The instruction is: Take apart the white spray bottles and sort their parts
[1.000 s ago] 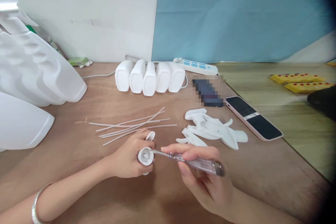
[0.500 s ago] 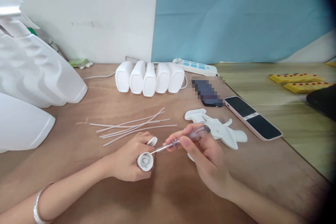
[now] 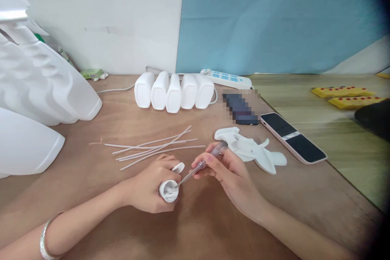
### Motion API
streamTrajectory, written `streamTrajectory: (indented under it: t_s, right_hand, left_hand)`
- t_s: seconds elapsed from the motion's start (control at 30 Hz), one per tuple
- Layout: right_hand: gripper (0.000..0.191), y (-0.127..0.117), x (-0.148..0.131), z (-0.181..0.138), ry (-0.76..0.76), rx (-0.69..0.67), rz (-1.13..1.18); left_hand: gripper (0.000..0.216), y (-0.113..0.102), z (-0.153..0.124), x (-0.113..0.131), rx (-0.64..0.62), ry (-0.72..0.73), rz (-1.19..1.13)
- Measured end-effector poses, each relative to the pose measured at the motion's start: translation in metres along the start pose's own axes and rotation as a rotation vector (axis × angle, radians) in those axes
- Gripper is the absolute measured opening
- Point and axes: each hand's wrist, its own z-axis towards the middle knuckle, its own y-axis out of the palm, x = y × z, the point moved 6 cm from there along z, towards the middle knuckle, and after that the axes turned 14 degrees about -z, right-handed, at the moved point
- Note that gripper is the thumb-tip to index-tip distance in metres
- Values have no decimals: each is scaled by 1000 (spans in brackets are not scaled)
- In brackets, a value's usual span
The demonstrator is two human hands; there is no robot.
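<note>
My left hand [image 3: 150, 187] is closed around a white spray-trigger head [image 3: 169, 190], its round cap opening turned toward me, low on the brown table [image 3: 195, 219]. My right hand [image 3: 231, 174] pinches a clear-handled screwdriver [image 3: 204, 162] like a pen. The metal tip of the screwdriver sits inside the cap opening. A silver bangle [image 3: 45, 237] circles my left wrist.
Thin white dip tubes [image 3: 155, 146] lie fanned out behind my hands. Loose white trigger heads [image 3: 252, 150] lie to the right, beside a pink phone [image 3: 292, 136]. Several small white bottles [image 3: 173, 89], a power strip [image 3: 227, 77] and large white bottles [image 3: 39, 89] stand farther back and left.
My right hand swung the screwdriver's handle up and away from me, from lying level to tilted steeply, while the tip stayed at the cap. The left hand barely moved.
</note>
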Motion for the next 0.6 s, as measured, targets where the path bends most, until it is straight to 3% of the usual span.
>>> streamTrajectory:
  t_s: [0.37, 0.6]
  right_hand:
    - [19, 8, 13, -4, 192, -33, 151]
    - [18, 4, 14, -5, 235, 76, 286]
  left_hand:
    - [22, -2, -1, -1, 52, -25, -24]
    - [20, -7, -3, -2, 149, -44, -182]
